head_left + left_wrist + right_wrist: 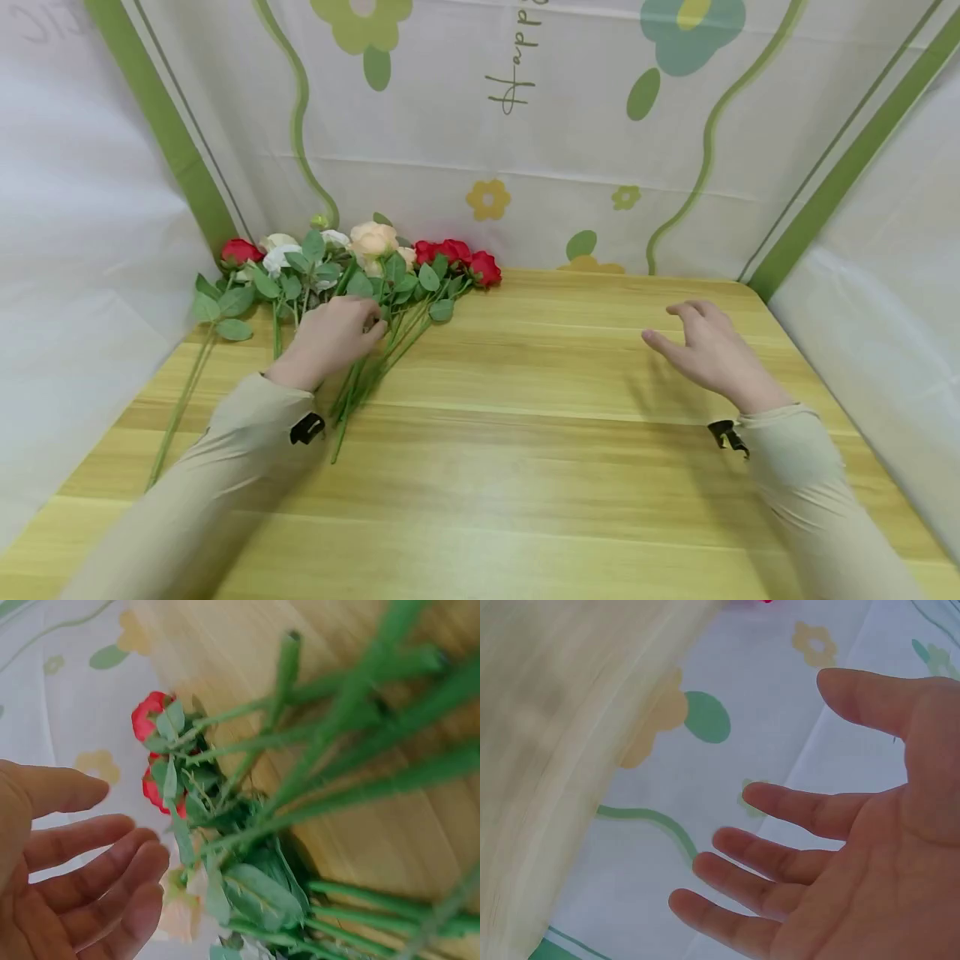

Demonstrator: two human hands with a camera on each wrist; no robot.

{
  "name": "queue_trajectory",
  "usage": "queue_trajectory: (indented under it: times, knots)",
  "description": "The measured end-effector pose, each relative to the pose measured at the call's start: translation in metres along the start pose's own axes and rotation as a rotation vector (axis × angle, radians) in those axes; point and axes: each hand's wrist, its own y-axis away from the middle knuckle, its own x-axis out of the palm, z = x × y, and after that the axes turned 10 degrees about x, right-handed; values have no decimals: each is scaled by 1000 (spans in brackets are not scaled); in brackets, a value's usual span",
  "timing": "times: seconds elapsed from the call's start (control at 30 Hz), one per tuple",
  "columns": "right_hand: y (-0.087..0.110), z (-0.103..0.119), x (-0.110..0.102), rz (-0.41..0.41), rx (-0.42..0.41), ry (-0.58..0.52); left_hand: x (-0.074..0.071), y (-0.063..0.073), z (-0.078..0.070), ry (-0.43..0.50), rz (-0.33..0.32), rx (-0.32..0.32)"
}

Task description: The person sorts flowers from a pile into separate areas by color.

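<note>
My left hand [330, 335] hovers over the bunch of artificial roses at the table's left, its fingers loosely bent and holding nothing. In the left wrist view the palm [45, 907] faces the flowers, thumb and fingers apart. Red roses [453, 252] lie at the right of the bunch, a peach rose [373, 240] in the middle and white roses [279, 254] further left. Their green stems [393, 348] run toward me under the hand. On the right my right hand [708, 348] is held above the bare wood, fingers spread and relaxed in the right wrist view.
A single red rose [242, 252] with a long stem lies along the left side. The wooden table [525, 467] meets a white cloth backdrop [420, 125] with printed flowers. White cloth walls [900, 308] stand at both sides.
</note>
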Motion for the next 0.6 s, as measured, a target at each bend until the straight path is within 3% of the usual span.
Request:
queue_trajectory:
  times: [0.3, 0.47, 0.6]
  knots:
    - [7, 10, 0, -1, -28, -41, 7, -20, -18, 50, 169, -51]
    - [8, 16, 1, 19, -32, -68, 12, -31, -25, 39, 209, -86]
    - [9, 19, 2, 17, -37, -79, 18, -40, -26, -29, 233, -129]
